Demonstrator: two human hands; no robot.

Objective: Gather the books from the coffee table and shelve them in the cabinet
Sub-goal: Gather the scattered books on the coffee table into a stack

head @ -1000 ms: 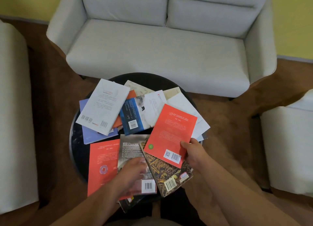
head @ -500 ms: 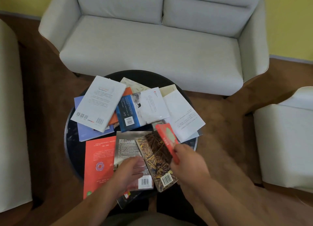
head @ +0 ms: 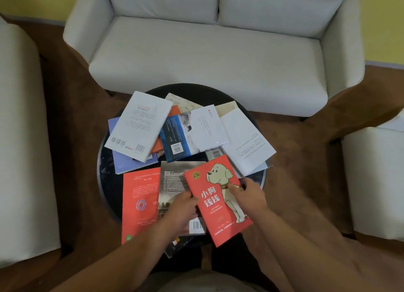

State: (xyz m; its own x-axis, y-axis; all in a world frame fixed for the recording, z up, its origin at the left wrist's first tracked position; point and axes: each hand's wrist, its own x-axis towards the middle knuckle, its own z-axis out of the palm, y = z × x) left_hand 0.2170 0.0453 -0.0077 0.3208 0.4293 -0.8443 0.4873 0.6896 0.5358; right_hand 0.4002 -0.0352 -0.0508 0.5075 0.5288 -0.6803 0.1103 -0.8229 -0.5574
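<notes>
Several books lie scattered on a round black coffee table (head: 102, 182). A red book with a cartoon dog on its cover (head: 215, 195) is face up at the table's near edge. My right hand (head: 250, 196) pinches its right edge, thumb on the cover. My left hand (head: 181, 210) curls its fingers round the book's left edge, above a grey book (head: 175, 179). Beside that lies an orange-red book (head: 140, 204). Further back are a white book (head: 140, 125), a blue and white book (head: 188, 134), a purple book (head: 124, 166) and another white book (head: 246, 143).
A light grey sofa (head: 207, 51) stands behind the table. A pale armchair (head: 19, 138) is at the left and a white seat (head: 376, 182) at the right. Brown carpet (head: 301, 160) surrounds the table. No cabinet is in view.
My right hand lifted the red book, turned it over and brought it near, so the dog cover now faces up and hides the brown patterned book. My left hand moved to its left edge.
</notes>
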